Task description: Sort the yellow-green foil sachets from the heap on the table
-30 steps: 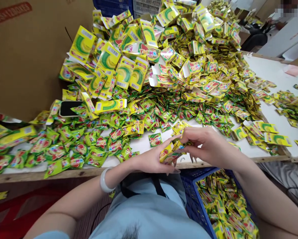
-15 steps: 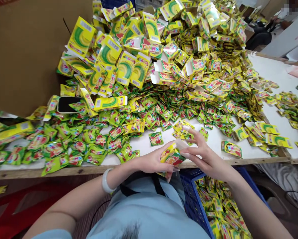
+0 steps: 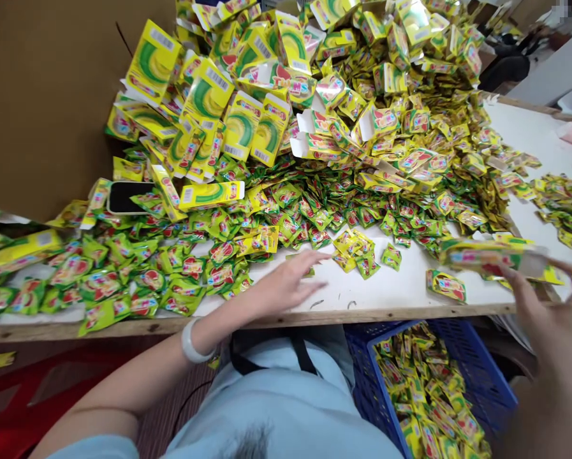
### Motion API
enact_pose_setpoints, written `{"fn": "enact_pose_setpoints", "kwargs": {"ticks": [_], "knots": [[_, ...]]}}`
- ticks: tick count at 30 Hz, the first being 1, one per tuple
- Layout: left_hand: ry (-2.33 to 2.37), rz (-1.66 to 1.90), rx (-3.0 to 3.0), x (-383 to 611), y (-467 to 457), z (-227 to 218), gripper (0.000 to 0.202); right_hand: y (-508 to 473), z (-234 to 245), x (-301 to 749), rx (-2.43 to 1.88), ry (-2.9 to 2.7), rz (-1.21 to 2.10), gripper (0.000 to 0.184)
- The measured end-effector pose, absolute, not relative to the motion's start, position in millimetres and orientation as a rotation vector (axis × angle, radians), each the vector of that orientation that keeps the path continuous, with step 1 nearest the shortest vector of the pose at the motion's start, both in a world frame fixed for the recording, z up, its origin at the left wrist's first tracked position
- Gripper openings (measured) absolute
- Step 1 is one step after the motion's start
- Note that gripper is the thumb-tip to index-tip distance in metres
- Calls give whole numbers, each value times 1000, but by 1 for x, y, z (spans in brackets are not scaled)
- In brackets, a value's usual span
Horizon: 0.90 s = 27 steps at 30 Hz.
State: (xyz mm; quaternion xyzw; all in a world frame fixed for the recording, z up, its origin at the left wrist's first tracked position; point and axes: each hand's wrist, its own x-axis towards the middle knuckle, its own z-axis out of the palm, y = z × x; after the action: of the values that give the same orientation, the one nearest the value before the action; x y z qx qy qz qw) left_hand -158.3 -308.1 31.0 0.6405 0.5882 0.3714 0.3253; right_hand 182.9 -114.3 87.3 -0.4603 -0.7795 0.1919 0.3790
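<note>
In the head view my left hand [image 3: 290,280], with a white band on its wrist, reaches over the table edge with fingers spread. It mostly covers one small packet [image 3: 308,271] beneath it; whether they touch I cannot tell. Just right of its fingertips lies a small cluster of yellow and green candy packets [image 3: 355,248]. My right hand [image 3: 548,312], blurred by motion, grips a yellow-green candy box [image 3: 481,256] at the far right. The box lies sideways above several other boxes on the table, its white end toward the fingers.
A large heap of yellow boxes [image 3: 209,95] and small packets covers the white table [image 3: 400,290]. A phone [image 3: 129,197] lies among them at left, beside a big brown carton [image 3: 46,102]. Below the table edge, a blue crate [image 3: 481,376] holds many filled packs.
My hands have parted. My right hand has carried the candy box from in front of my body to the far right; my left has let go of it and moved over the small packet.
</note>
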Motion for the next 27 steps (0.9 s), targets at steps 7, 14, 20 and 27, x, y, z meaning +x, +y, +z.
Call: {"fn": "enact_pose_setpoints", "kwargs": {"ticks": [7,14,20,27], "knots": [[2043,621,1891,-169,-299,7,42,-113,12,118,-1199,-2402,454,60],[1936,488,1985,-174,-311,-4,28,-123,-30,84,-1298,-2374,729,55],[1907,497,2142,-160,-265,18,23,-126,-23,87,-1354,-2099,1147,58],[1985,536,1821,-138,-169,15,34,-130,-29,92,-1270,-1898,1294,48]]}}
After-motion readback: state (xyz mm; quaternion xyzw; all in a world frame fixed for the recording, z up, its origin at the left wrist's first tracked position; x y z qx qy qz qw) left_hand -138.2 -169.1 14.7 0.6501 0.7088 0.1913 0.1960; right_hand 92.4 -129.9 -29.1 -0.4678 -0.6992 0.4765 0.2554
